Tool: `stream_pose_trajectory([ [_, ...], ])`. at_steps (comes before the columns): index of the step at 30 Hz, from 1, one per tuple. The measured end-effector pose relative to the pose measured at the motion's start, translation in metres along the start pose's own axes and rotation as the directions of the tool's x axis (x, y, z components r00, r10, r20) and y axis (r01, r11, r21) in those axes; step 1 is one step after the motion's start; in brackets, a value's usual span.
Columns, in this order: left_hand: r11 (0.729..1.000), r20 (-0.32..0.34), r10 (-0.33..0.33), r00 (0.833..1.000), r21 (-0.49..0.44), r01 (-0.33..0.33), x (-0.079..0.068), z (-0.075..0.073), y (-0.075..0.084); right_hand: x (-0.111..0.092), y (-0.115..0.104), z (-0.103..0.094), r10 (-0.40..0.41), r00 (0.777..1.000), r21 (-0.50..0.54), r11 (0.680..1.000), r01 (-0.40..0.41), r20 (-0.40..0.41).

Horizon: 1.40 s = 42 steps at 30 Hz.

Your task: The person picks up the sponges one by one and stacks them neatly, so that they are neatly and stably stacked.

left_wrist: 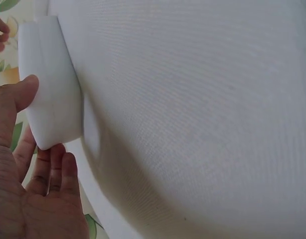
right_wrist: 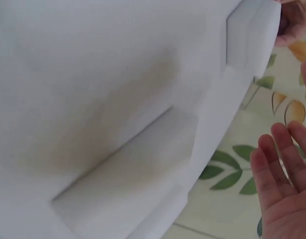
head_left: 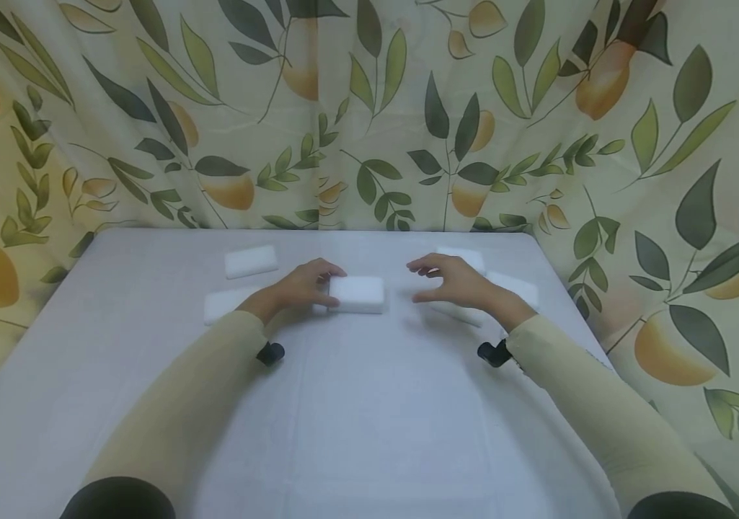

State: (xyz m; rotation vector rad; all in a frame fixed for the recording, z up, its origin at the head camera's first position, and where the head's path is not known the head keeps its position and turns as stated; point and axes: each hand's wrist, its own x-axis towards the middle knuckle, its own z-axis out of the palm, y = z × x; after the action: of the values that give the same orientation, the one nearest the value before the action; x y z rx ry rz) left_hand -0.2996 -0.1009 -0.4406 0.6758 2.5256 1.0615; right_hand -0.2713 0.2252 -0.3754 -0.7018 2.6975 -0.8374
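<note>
A white block [head_left: 357, 294] with rounded edges stands near the far middle of the white table. My left hand [head_left: 307, 283] holds it by its left end; in the left wrist view the thumb [left_wrist: 28, 89] presses one face and the fingertips lie at the end of the white block [left_wrist: 53, 84]. To the right of it my right hand [head_left: 453, 282] hovers with fingers bent and spread, nothing between them. Below that hand lies another white block [head_left: 463, 315], partly hidden by it in the head view and plain as a long white block [right_wrist: 133, 169] in the right wrist view.
At the left are two more white pieces, a far block [head_left: 251, 262] and a nearer block [head_left: 226, 305] partly behind the left wrist. Two others, a far block [head_left: 461, 257] and a nearer block [head_left: 517, 288], lie at the right. A leaf-and-fruit patterned curtain [head_left: 382, 144] hangs behind the table [head_left: 369, 432].
</note>
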Motion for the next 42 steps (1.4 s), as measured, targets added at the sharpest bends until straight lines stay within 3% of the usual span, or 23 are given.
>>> stream_pose_trajectory([
  [10, 0.999, 0.009, -0.032, 0.999, 0.011, 0.032, 0.001, -0.001, 0.005, -0.045, 0.026, -0.029, 0.079, 0.994, -0.021, 0.997, -0.08, -0.075],
  [17, 1.0, 0.006, -0.012, 1.0, 0.002, 0.012, 0.001, 0.001, 0.005, -0.079, 0.041, -0.043, 0.134, 0.985, -0.02, 0.99, -0.137, -0.11],
  [25, 0.999, -0.004, -0.046, 0.999, -0.025, 0.046, -0.001, 0.003, 0.005, -0.113, 0.057, -0.055, 0.206, 0.97, -0.06, 0.975, -0.215, -0.13],
  [33, 0.998, -0.032, -0.059, 0.998, -0.036, 0.058, -0.009, 0.003, -0.001, -0.141, 0.075, -0.056, 0.232, 0.959, -0.03, 0.97, -0.24, -0.162],
  [42, 0.995, -0.033, -0.072, 0.997, -0.074, 0.07, -0.008, 0.005, -0.005, -0.173, 0.097, -0.046, 0.283, 0.943, -0.01, 0.957, -0.289, -0.175],
])
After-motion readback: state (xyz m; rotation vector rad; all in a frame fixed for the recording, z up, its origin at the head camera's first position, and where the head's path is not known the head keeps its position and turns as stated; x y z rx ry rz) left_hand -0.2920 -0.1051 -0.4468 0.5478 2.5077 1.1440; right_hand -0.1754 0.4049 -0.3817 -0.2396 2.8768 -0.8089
